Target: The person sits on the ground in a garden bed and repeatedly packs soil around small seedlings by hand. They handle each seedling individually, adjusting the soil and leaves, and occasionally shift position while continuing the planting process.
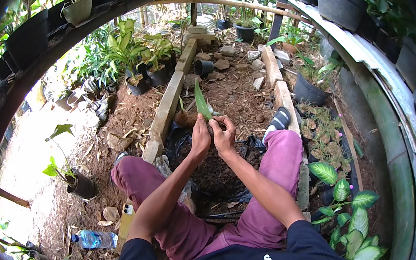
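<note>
A pointed green leaf, held upright, rises between my two hands above the soil bed. My left hand pinches its lower left edge between thumb and fingers. On the other side, the thumb and bent fingers of my right hand grip the leaf's base. The fingers hide the lowest part of the leaf. Just behind my left hand lies a brown root ball or clump of soil with a small green shoot. Dark loose soil with black plastic around it lies below my wrists, between my legs.
Concrete block edging borders the bed on the left, more blocks on the right. An empty black pot lies beyond my hands. At left are a potted plant, a plastic water bottle and a yellow phone. Variegated leaves stand at lower right.
</note>
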